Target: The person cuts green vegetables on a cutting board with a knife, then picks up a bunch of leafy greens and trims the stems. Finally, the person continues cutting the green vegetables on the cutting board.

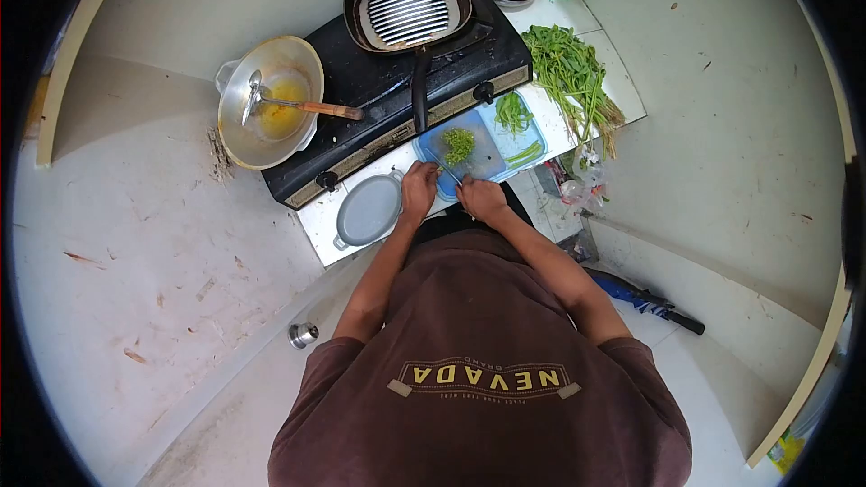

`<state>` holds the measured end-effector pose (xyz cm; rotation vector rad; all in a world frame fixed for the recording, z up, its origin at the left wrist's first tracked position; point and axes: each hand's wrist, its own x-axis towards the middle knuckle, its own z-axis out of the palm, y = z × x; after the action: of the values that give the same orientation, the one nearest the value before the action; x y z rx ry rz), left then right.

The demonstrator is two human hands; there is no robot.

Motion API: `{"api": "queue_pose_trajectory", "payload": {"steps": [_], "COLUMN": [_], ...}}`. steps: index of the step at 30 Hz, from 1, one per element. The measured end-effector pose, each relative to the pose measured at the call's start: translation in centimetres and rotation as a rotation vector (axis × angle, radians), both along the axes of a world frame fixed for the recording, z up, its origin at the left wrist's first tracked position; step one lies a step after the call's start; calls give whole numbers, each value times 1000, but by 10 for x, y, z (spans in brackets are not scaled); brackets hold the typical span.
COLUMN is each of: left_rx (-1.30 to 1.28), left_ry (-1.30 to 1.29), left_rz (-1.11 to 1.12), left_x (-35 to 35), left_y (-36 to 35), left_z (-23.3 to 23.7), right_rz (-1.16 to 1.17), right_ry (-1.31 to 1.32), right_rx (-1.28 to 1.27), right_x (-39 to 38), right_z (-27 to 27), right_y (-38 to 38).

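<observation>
My right hand (481, 198) is closed round the handle of a knife (446, 165), whose thin blade points up and left over the blue cutting board (492, 162). At the board's left edge, my left hand (419, 188) has its fingers drawn together near the blade tip; what they pinch, if anything, is too small to make out. Just beyond the blade lies a small heap of finely chopped greens (458, 144). Longer cut green pieces (513, 114) and a few stalks (524, 154) rest on the board's right part.
Left of the board sits a grey oval dish (370, 209). Behind is a black gas stove (361, 131) with a square grill pan (361, 18), its handle reaching toward the board. A pot (231, 131) holds a ladle (311, 108) and yellow liquid. Leafy greens (568, 68) lie right.
</observation>
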<state>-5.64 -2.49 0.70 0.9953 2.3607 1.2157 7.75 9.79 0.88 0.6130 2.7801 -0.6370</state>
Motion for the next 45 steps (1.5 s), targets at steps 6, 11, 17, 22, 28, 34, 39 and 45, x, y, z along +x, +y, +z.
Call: {"api": "queue_pose_trajectory", "payload": {"steps": [6,11,17,22,28,34,39,45], "left_rx": [31,5,7,-10,33,-23,4,41], "left_ry": [75,-40,-8,37,-42,34,54,43], "left_rz": [-30,13,-9,-23,29,-6,-35,-37], "left_x": [-6,-4,-5,-6,-3,-4,-5,-7], "left_y": [4,7,7,8,6,4,4,4], "left_z": [-12,-15,-7,-3,-5,-5,-1,-5], "right_rz": [-19,-20,-14,-18,-19,-3,-11,-13], "right_ry": [34,31,9,6,71,14,37,-1], "right_rx": [-3,-22,-46,-37,29,2,-9,-36], "right_x": [3,2,1,-13,-4,4,-11,-2], "right_z": [-6,5,10,0,-9,1,-3,-1], "right_y": [2,2,1,-1,-2,-2,0,-1]}}
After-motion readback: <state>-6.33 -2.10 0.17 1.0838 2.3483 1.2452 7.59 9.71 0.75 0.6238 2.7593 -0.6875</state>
